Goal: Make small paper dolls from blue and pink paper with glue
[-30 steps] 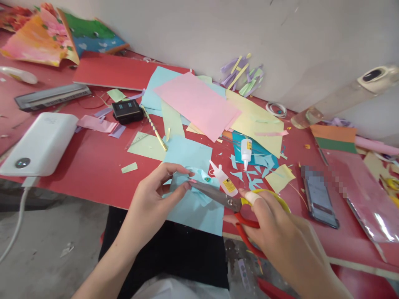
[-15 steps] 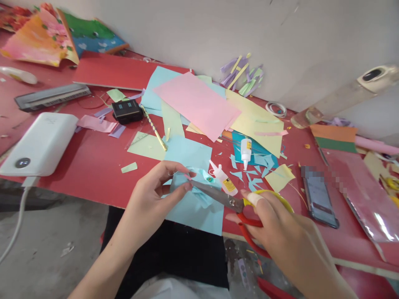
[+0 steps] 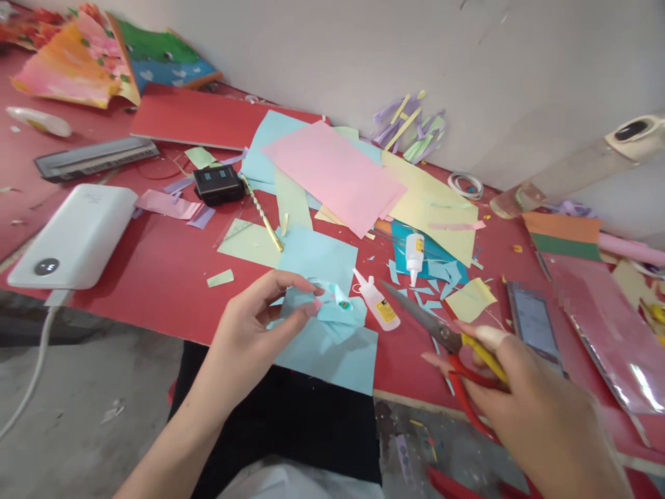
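My left hand [image 3: 262, 308] is curled in a pinch over the light blue paper, a small pink piece of paper [image 3: 317, 303] at its thumb tip. Under and beside these fingers lies a folded light blue paper shape [image 3: 337, 319] with a shiny greenish spot. It rests on a light blue sheet [image 3: 348, 357] at the table edge. To the right, my right hand [image 3: 524, 395] grips scissors [image 3: 441, 333] with red and yellow handles. Their blades look closed and point up-left, apart from the paper. A glue bottle [image 3: 382, 305] lies between the hands.
A second glue bottle [image 3: 414, 255] lies near blue scraps [image 3: 426, 298]. Behind are pink paper [image 3: 337, 177] and yellow paper [image 3: 436, 201]. A white power bank [image 3: 73, 235] with a cable sits left; a phone [image 3: 535, 322] lies close to my right hand.
My right hand has drawn the scissors away to the right, off the left fingertips. My left hand stays almost in place. The view has shifted slightly.
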`<state>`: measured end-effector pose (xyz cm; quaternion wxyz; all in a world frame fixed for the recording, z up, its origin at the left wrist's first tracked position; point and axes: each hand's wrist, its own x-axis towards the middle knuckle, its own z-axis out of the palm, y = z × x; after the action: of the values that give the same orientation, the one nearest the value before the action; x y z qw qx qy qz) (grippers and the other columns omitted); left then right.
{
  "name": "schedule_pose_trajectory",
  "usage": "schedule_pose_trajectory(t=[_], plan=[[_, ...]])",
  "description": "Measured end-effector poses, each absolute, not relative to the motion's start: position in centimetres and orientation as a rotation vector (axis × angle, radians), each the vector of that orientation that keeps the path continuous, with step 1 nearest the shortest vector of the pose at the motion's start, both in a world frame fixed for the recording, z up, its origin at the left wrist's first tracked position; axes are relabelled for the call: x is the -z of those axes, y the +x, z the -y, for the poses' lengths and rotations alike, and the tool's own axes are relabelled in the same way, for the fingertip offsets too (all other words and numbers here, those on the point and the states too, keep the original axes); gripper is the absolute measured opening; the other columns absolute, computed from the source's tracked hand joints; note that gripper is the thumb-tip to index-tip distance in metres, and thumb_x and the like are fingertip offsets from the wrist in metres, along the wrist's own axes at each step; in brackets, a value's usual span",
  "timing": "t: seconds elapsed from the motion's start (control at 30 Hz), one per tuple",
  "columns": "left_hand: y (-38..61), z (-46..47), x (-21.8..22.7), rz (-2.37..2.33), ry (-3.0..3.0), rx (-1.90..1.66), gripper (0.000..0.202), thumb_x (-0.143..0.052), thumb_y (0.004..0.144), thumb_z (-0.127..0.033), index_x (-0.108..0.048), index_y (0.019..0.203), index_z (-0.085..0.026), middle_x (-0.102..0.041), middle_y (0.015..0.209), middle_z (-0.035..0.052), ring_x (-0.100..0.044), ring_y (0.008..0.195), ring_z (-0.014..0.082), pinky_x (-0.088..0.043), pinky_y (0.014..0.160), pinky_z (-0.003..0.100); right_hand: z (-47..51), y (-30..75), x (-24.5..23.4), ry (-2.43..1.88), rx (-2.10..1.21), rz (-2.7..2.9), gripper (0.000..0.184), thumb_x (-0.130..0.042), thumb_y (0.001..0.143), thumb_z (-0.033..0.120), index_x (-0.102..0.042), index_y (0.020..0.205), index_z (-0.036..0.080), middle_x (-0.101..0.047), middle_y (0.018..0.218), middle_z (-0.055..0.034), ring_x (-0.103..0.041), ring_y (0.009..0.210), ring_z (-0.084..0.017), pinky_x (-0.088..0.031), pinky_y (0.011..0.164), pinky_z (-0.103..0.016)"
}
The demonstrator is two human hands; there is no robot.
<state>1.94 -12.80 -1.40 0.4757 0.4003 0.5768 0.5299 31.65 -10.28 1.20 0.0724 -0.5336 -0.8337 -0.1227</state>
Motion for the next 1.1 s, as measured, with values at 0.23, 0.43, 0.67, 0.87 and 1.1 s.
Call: schedule_pose_trajectory(t=[0.23,0.43,0.67,0.87,1.1], plan=[[1.5,13.3,1.5,-1.656,1.511,-1.421,0.019,-0.064,0.087,-0.012,-0.069,0.094,-0.029,-0.074,0.096,0.0003,-0.07,0.095,0.0217,-0.056,0.085,0.035,8.2,32.4,1.1,-1.784,0.083,2.385,0.035,-0.059,0.09,0.042,-0.062,0.118,0.021,-0.077,0.097,-0.0087,-0.074,0.069,-0.023,-0.05,0.051,-0.028],[1.3,13.4,1.0,-1.524,1.462,-1.451,0.018,-0.067,0.088,-0.013,-0.068,0.098,-0.028,-0.073,0.094,-0.0012,-0.071,0.089,0.0182,-0.058,0.08,0.03,7.3,31.9,3.7,-1.708,-0.071,2.384,0.036,-0.06,0.089,0.034,-0.063,0.121,0.017,-0.075,0.111,-0.013,-0.075,0.09,-0.028,-0.058,0.065,-0.035],[1.9,13.6,0.8,-1.619,1.697,-1.357,0.031,-0.065,0.087,-0.009,-0.063,0.109,-0.032,-0.075,0.104,-0.0025,-0.074,0.094,0.0195,-0.058,0.085,0.031,8.1,29.5,1.3,-1.424,0.073,2.285,0.019,-0.061,0.095,0.026,-0.065,0.112,0.018,-0.07,0.106,-0.0117,-0.067,0.102,-0.028,-0.055,0.089,-0.045],[2.5,13.8,0.0,-1.453,1.721,-1.324,0.044,-0.065,0.087,-0.006,-0.058,0.119,-0.035,-0.073,0.11,-0.0012,-0.072,0.101,0.0203,-0.059,0.088,0.033,9.3,23.8,0.0,-1.045,-0.377,2.181,0.031,-0.068,0.09,0.017,-0.063,0.119,0.026,-0.067,0.114,-0.0087,-0.058,0.124,-0.032,-0.049,0.103,-0.056],[2.8,14.2,0.0,-1.497,1.733,-1.337,0.041,-0.064,0.089,-0.009,-0.056,0.119,-0.036,-0.073,0.107,-0.0028,-0.073,0.092,0.0179,-0.06,0.082,0.031,9.8,20.1,1.5,-0.908,-0.56,1.872,0.023,-0.069,0.087,0.008,-0.065,0.102,0.024,-0.068,0.105,-0.0064,-0.062,0.117,-0.03,-0.054,0.096,-0.055]])
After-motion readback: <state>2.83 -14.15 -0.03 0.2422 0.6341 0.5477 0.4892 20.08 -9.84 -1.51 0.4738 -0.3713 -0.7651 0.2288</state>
